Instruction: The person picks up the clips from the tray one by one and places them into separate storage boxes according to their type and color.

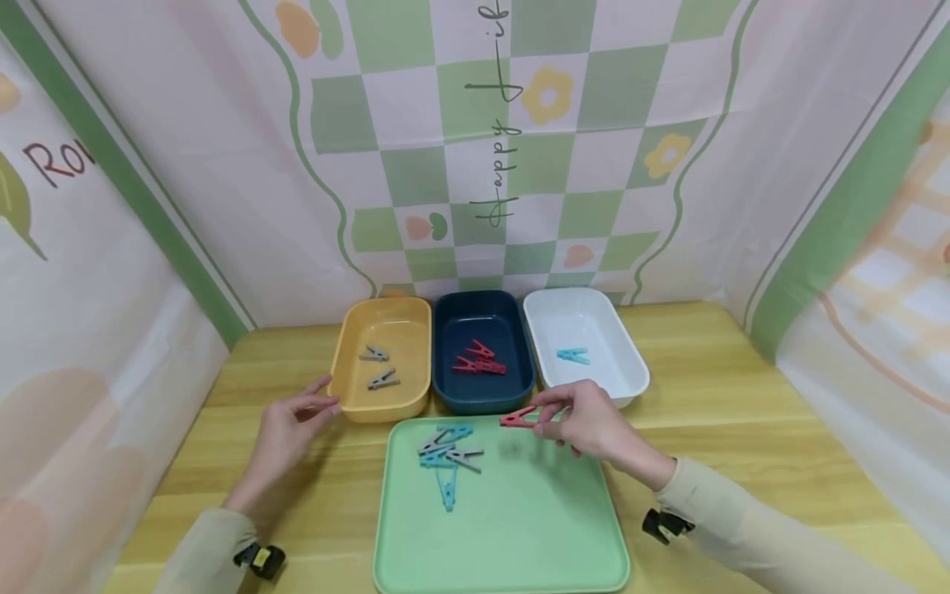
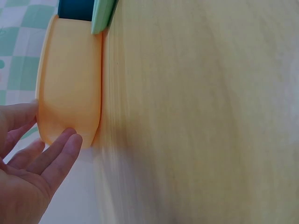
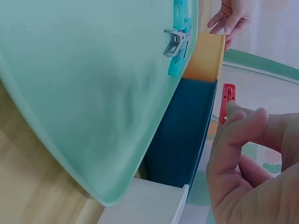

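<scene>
Now pinching a red clothespin (image 1: 515, 419) with the right hand (image 1: 586, 419), raised near the far edge of the green tray (image 1: 519, 544). Probably light, stiff, smooth plastic, hardly fragile; best pinched gently across both arms. Touching the yellow bin (image 1: 382, 407), beyond that tray's far-left corner, with the left hand (image 1: 288, 425) loosely spread.

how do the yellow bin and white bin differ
The yellow bin stands leftmost, the white bin rightmost. The yellow bin holds two gray clips; the white bin, one blue clip. The left hand touches the yellow bin; the right hand, pinching a red clip, partly hides the white bin in the head view. Both have rounded corners.
</scene>
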Motion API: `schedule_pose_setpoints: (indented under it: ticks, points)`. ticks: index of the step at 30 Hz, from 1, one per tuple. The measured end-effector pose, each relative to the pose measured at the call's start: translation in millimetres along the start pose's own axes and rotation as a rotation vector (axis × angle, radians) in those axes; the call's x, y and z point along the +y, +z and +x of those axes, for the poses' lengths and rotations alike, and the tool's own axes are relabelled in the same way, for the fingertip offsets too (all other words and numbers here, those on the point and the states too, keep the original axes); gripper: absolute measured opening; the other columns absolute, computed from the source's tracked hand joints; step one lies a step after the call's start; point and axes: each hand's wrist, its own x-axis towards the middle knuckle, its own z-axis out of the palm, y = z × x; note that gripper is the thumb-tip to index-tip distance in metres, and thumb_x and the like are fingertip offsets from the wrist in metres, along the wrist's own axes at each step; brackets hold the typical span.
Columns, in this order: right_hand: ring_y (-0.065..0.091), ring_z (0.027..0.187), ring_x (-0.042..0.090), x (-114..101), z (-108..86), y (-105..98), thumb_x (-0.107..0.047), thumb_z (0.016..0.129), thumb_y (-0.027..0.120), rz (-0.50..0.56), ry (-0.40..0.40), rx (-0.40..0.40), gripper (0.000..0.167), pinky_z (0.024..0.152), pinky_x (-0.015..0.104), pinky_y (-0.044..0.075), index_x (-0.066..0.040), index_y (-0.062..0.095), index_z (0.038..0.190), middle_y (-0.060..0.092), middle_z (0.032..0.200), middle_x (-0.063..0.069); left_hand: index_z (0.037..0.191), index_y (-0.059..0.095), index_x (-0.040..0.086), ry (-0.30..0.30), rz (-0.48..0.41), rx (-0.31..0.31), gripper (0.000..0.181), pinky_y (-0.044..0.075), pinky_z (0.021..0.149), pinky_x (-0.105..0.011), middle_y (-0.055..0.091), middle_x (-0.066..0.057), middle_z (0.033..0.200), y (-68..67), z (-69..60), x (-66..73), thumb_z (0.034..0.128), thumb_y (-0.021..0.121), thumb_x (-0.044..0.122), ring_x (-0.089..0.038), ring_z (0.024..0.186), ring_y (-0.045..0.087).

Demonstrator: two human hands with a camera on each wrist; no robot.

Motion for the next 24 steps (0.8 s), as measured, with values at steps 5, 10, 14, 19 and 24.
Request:
schedule_pose_setpoints:
  ticks: [5, 10, 14, 19, 24]
  points:
    - [0.064, 0.058, 0.035, -4, 2.5, -1, -0.001, 0.086, 0.085, 0.011, -0.011, 0.008, 0.030, 0.040, 0.031, 0.049, -0.002, 0.077, 0.116, 0.072, 0.084, 0.003, 0.110, 0.077, -0.005, 0.010, 0.004, 0.006, 0.019, 0.056, 0.084, -0.013, 0.059, -0.020, 0.147, 0.0, 0.0, 1.0, 0.0919, 0.080, -0.001, -0.040, 0.120, 0.068]
    - [0.066, 0.059, 0.037, -5, 4.8, -1, -0.001, 0.086, 0.085, 0.002, -0.029, 0.009, 0.031, 0.041, 0.038, 0.053, -0.001, 0.077, 0.116, 0.072, 0.084, 0.002, 0.110, 0.077, -0.006, 0.016, 0.001, 0.003, 0.019, 0.057, 0.084, -0.013, 0.059, -0.021, 0.146, 0.2, -1.1, 0.9, 0.0916, 0.080, -0.002, -0.040, 0.123, 0.066]
    - [0.065, 0.056, 0.033, -7, 6.7, -2, -0.001, 0.086, 0.085, 0.003, -0.054, 0.005, 0.032, 0.042, 0.043, 0.055, 0.000, 0.077, 0.117, 0.072, 0.084, 0.003, 0.110, 0.077, -0.006, 0.007, 0.001, 0.000, 0.019, 0.057, 0.083, -0.013, 0.059, -0.020, 0.146, 0.3, -1.3, 0.7, 0.0917, 0.080, -0.002, -0.040, 0.123, 0.066]
    - [0.062, 0.053, 0.022, -10, 9.5, -4, 0.000, 0.086, 0.084, 0.005, -0.064, 0.005, 0.031, 0.040, 0.033, 0.052, 0.000, 0.077, 0.116, 0.072, 0.084, 0.003, 0.111, 0.076, -0.006, 0.006, -0.002, -0.002, 0.019, 0.057, 0.084, -0.014, 0.058, -0.020, 0.147, 0.4, -1.5, 0.9, 0.0919, 0.079, -0.002, -0.040, 0.122, 0.066]
    - [0.062, 0.053, 0.021, -14, 12.5, -5, 0.000, 0.087, 0.084, 0.010, -0.066, 0.009, 0.032, 0.040, 0.032, 0.051, 0.001, 0.076, 0.118, 0.072, 0.085, 0.004, 0.111, 0.076, -0.006, 0.005, -0.010, -0.004, 0.019, 0.057, 0.084, -0.014, 0.058, -0.021, 0.147, 0.0, -1.6, 1.4, 0.0923, 0.079, -0.002, -0.040, 0.122, 0.066]
